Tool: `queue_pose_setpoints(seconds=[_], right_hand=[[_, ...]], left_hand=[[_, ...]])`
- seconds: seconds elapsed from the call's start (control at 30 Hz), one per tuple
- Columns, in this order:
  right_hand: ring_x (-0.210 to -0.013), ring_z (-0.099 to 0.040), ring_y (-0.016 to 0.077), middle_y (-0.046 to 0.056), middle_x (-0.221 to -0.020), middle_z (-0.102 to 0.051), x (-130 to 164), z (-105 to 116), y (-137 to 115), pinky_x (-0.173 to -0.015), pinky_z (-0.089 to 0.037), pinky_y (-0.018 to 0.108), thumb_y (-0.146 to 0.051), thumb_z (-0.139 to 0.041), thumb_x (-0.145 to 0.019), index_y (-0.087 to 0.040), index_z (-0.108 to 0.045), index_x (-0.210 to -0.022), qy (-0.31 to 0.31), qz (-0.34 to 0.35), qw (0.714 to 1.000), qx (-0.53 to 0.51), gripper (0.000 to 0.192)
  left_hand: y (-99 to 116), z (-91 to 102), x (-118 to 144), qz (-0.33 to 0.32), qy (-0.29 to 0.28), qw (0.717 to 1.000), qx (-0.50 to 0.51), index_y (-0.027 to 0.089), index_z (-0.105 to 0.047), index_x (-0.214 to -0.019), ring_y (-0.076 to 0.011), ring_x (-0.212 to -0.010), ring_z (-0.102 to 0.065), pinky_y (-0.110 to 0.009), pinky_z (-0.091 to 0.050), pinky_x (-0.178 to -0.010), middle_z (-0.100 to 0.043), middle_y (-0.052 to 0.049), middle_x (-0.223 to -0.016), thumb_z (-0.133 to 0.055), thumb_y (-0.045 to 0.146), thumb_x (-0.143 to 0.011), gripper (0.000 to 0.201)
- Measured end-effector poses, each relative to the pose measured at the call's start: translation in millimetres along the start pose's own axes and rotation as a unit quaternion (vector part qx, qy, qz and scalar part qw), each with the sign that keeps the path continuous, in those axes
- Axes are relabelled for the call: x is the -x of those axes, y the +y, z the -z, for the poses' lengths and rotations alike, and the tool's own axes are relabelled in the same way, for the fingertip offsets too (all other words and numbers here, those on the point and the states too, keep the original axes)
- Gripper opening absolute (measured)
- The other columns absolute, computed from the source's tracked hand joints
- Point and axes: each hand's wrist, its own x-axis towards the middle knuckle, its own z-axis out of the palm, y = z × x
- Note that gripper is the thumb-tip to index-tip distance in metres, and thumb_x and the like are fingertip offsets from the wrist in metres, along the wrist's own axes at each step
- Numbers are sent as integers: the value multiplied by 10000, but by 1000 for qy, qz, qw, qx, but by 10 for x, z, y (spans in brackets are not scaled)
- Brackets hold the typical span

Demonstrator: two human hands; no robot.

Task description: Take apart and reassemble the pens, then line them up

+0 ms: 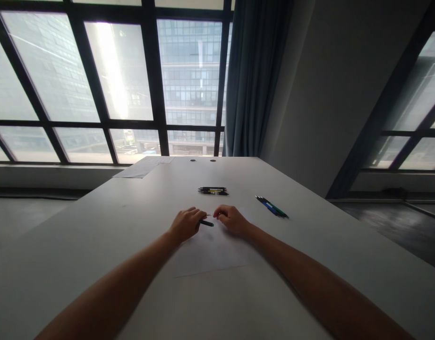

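My left hand (187,224) is closed around a dark pen (206,223), whose blunt end sticks out to the right. A thin, light tip (209,215) also shows at its fingers, pointing toward my right hand; whether it belongs to the same pen I cannot tell. Close by, my right hand (231,219) has thumb and forefinger pinched together, and whatever they hold is too small to name. Both hands rest low over a white sheet of paper (210,259) on the white table (217,307).
Beyond my hands lies a row of several dark pens (213,191). To the right, several blue, green and black pens (272,207) lie at a slant. Papers (141,167) sit at the table's far left edge. Two round dark fittings (192,160) are near the far end, before a blue curtain (252,80).
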Motion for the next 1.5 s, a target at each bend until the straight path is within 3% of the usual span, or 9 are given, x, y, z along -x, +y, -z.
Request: queue_pose_setpoints(seconds=[0.2, 0.37, 0.83, 1.03, 1.27, 1.4, 1.5], right_hand=[[-636, -517, 108, 46, -806, -637, 32, -47, -11, -574, -395, 221, -99, -551, -763, -139, -713, -847, 12, 61, 998, -2, 186], [-609, -512, 101, 45, -805, -630, 72, -69, -85, -586, -422, 230, -156, -585, -795, -143, -719, -914, 16, 80, 997, -13, 179], [-596, -506, 108, 29, -720, -611, 90, -107, -96, -585, -415, 232, -177, -574, -812, -138, -691, -846, 39, 117, 992, 33, 128], [-569, -511, 103, 15, -670, -609, 76, -100, -89, -562, -408, 222, -176, -580, -779, -142, -695, -794, 88, 102, 990, 31, 121], [-618, -580, 133, 36, -709, -663, 29, -114, -108, -580, -455, 233, -279, -578, -799, -137, -687, -809, 125, 22, 991, -52, 179], [-570, -542, 119, 22, -654, -623, 28, -61, -101, -556, -431, 222, -207, -562, -792, -132, -669, -776, 145, 31, 988, 31, 132], [-597, -530, 111, 30, -711, -610, 55, -7, -102, -596, -426, 220, -139, -559, -794, -131, -662, -787, 56, 131, 979, 145, 104]], left_hand=[[15, -1, 0, 6, -7, 1000, -1, 196, -646, -943, -151, -745, -621, -233, -469, -627, -701, -39, -809, -481, 226, -907, 172], [31, 20, 2, 10, -19, 1000, -3, 197, -651, -949, -157, -743, -629, -234, -458, -617, -709, -31, -799, -508, 228, -898, 155], [53, 4, -5, 25, -29, 999, -7, 197, -652, -926, -159, -716, -632, -241, -453, -618, -708, -35, -789, -493, 285, -924, 181], [35, -10, 4, 29, -21, 999, 5, 207, -648, -955, -157, -755, -646, -235, -459, -645, -714, -28, -820, -510, 253, -907, 153], [57, 0, -10, 60, -10, 997, 50, 213, -638, -959, -141, -785, -650, -227, -469, -688, -713, -18, -861, -495, 229, -913, 151], [61, 6, -8, 61, -13, 997, 40, 204, -637, -967, -147, -788, -636, -231, -469, -669, -701, -26, -851, -483, 230, -916, 164], [50, 3, -3, 49, -21, 998, 19, 199, -638, -995, -156, -806, -626, -237, -469, -660, -694, -37, -858, -478, 214, -909, 182]])
